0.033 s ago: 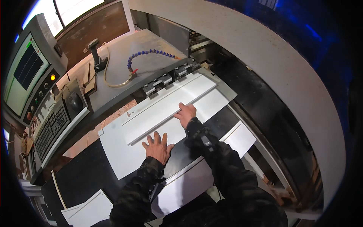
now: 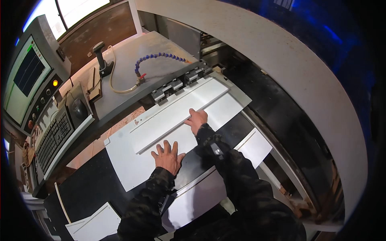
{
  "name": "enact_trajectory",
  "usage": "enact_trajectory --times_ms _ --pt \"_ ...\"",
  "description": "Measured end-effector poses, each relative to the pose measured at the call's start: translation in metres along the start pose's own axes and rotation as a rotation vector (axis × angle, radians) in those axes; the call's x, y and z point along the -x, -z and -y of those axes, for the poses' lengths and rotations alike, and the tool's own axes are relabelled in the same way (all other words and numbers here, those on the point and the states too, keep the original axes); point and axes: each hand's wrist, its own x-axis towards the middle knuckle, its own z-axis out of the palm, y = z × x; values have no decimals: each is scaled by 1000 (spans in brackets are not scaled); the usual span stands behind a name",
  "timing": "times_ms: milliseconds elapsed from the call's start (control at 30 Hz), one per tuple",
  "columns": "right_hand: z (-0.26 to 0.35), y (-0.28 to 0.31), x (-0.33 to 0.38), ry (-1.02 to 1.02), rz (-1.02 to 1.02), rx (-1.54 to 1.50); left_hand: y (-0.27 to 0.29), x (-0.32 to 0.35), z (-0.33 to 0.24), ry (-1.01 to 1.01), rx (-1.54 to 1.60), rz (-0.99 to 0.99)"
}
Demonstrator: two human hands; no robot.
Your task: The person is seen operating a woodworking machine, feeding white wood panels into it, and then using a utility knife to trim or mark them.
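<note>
The narrow white board [image 2: 173,116] lay on the large white panel [image 2: 132,172], its long near edge running from near left to far right. My right grip [image 2: 197,121] was bent, its fingertips at that edge; whether it pinched the board I could not tell. My left grip [image 2: 167,157] was spread wide on the panel, just short of the same edge. The panel's far edge lay close to the metal blocks [image 2: 167,90] along the grey worktop [image 2: 161,45]. To the left, black worktop [image 2: 80,172] gave room between the panel and some white pieces [image 2: 96,223] near me; a smaller white panel [image 2: 257,148] lay to the right.
</note>
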Motion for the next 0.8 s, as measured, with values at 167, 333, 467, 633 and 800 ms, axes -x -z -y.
enact_trajectory --times_ms 167,333,467,633,800 --pt "25 -21 -6 -352 413 573 0 8 17 30 0 29" --pt "12 -29 -24 -296 281 397 -3 3 6 -11 -24 -34" --pt "10 -44 -29 -316 156 362 -8 7 19 11 -10 -27" --pt "35 -22 -54 -278 60 446 -6 3 14 16 20 7" --pt "25 -28 -48 -220 62 471 -8 3 22 33 59 27"
